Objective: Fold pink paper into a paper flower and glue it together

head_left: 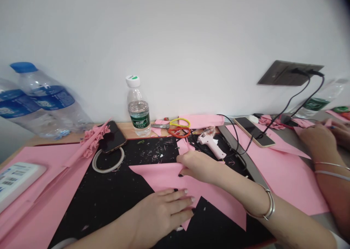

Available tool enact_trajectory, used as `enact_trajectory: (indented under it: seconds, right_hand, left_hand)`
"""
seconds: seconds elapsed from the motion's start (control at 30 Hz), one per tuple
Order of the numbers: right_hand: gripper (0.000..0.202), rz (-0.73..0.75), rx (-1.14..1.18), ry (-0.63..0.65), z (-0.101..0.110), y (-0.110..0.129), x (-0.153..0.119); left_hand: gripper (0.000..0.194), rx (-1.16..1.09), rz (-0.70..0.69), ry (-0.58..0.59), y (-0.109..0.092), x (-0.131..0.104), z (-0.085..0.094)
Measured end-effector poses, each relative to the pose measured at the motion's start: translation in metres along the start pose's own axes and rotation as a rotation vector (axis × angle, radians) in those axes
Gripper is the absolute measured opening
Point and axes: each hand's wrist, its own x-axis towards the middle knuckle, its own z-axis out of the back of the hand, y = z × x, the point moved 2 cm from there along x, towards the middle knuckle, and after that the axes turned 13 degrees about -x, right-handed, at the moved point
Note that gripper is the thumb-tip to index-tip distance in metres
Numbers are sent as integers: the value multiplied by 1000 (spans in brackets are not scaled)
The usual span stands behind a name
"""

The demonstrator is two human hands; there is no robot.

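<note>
A sheet of pink paper [216, 201] lies on the black mat, with its far edge curled or folded over. My left hand [166, 209] rests on the sheet's near left part, fingers stretched out and holding nothing. At the far edge, my right hand [195, 165] is closed, its thumb and fingers gripping the paper's fold. Just beyond the right hand lies a white hot glue gun [212, 143] with stringy glue at its tip. Scissors with yellow and orange handles [179, 127] lie behind it.
A roll of tape [96, 165] and a dark phone [111, 136] are left of the paper. A water bottle [139, 112] stands by the wall. Pink crepe-like flowers [94, 136] lie on pink paper at left. Cords run to a wall socket [287, 73]. A co-worker's hands [317, 139] are at right.
</note>
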Motion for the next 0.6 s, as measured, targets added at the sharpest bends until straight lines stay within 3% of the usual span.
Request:
enact_trajectory:
  seconds: [0.2, 0.6]
  right_hand:
    - [10, 38, 97, -32, 0, -6, 3]
    - [9, 133, 265, 47, 3, -16, 16]
  left_hand:
    - [30, 90, -83, -51, 4, 5, 2]
    - [27, 77, -117, -37, 8, 7, 8]
